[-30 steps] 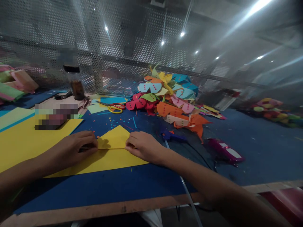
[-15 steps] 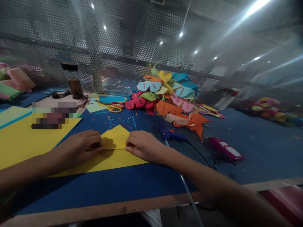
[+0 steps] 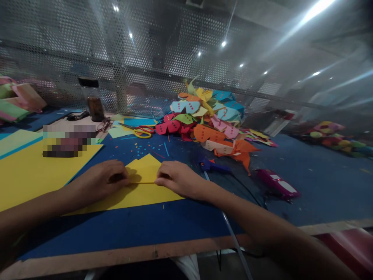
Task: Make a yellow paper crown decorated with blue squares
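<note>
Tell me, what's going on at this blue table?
A person's left hand and right hand are pinching yellow paper a little apart along a straight fold, above a blue tabletop. Farther back lie scissors and a pile of colourful folded paper shapes. What looks like a blue glue gun lies to the right, untouched.

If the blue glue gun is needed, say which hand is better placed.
Likely the right hand: it is nearer the blue glue gun. Both hands touch the folded yellow paper, but the left hand sits farther away.
</note>
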Motion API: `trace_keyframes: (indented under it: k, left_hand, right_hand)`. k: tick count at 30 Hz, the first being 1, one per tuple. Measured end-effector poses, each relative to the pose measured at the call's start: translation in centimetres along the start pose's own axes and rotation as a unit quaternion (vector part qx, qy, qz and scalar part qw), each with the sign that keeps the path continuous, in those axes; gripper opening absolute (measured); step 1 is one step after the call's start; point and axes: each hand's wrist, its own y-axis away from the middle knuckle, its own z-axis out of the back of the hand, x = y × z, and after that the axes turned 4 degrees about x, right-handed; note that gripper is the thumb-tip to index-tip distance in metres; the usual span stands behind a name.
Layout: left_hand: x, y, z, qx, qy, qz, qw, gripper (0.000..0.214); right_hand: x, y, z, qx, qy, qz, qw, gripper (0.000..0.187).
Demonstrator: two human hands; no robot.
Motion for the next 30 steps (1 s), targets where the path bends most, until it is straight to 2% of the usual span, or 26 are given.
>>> trace_keyframes:
  k: [7, 17, 30]
  left_hand:
    - [0.03, -0.24, 0.47, 0.02, 0.038, 0.039, 0.998, 0.024]
    - [-0.06, -0.41, 0.29, 0.012, 0.071, 0.095, 0.993, 0.022]
    - [-0.17, -0.41, 0.41, 0.006, 0.041, 0.07, 0.997, 0.019]
  right_hand:
    - [0.38, -0.23, 0.18, 0.002, -0.067, -0.084, 0.994, 0.017]
    - [0.51, -0.45, 0.3, 0.003, -0.112, -0.12, 0.986, 0.013]
    - [0.62, -0.6, 0.42, 0.003, -0.114, -0.136, 0.984, 0.014]
